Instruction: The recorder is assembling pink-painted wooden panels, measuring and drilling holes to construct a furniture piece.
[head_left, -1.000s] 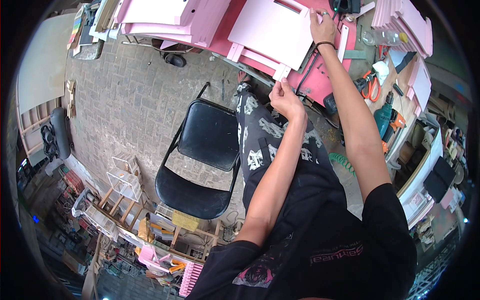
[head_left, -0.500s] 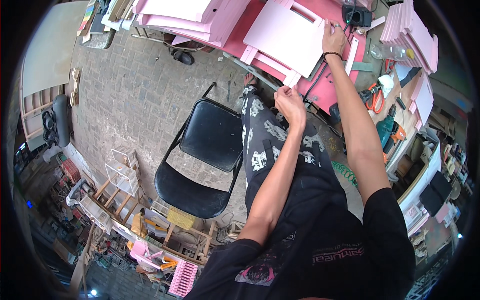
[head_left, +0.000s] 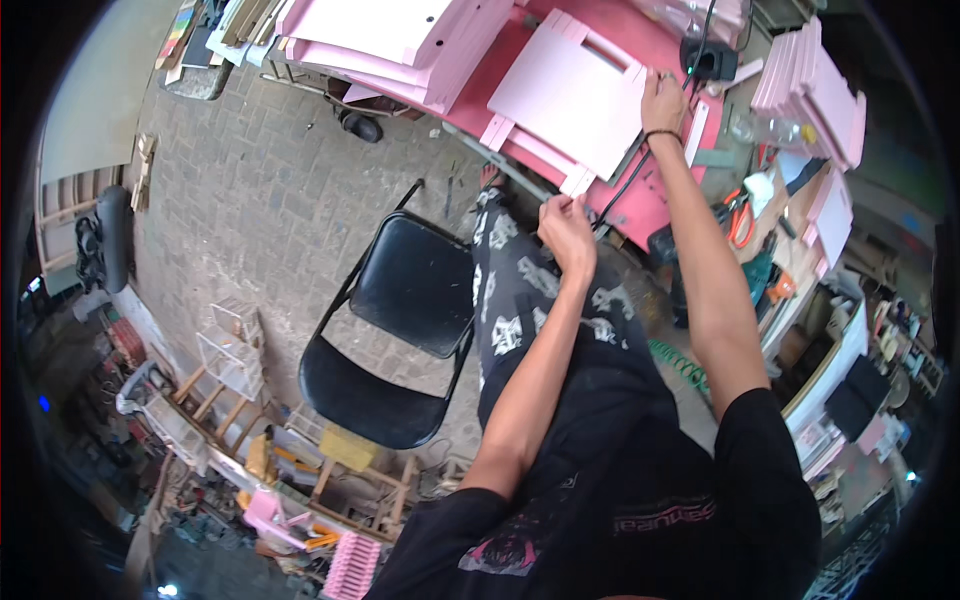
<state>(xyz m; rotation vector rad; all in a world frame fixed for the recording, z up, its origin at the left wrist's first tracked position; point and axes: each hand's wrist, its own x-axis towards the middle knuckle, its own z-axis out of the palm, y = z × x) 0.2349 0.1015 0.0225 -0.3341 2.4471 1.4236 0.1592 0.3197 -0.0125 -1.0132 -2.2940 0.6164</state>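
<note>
A pink wooden panel (head_left: 570, 95) with two strips along its sides lies flat on the red-topped table (head_left: 640, 25). At the near end of one pink strip (head_left: 577, 181), my left hand (head_left: 567, 238) is closed in a pinch, its fingertips against the strip's tip. My right hand (head_left: 663, 104), with a dark band at the wrist, is closed around the panel's far right corner, at the end of the other strip. What lies under its fingers is hidden. A black cable (head_left: 628, 182) runs beside the panel, just left of my right wrist.
A stack of pink panels (head_left: 385, 45) stands left on the table; more pink boards (head_left: 805, 95) lean at right. Near my right arm are a black charger (head_left: 708, 60), a clear bottle (head_left: 770, 130), orange-handled scissors (head_left: 740, 222) and a green drill (head_left: 760, 270). A black folding chair (head_left: 410, 285) stands behind left.
The whole view has shifted slightly. Both hands keep about the same places on the pink panel, and the panel has not visibly moved on the table.
</note>
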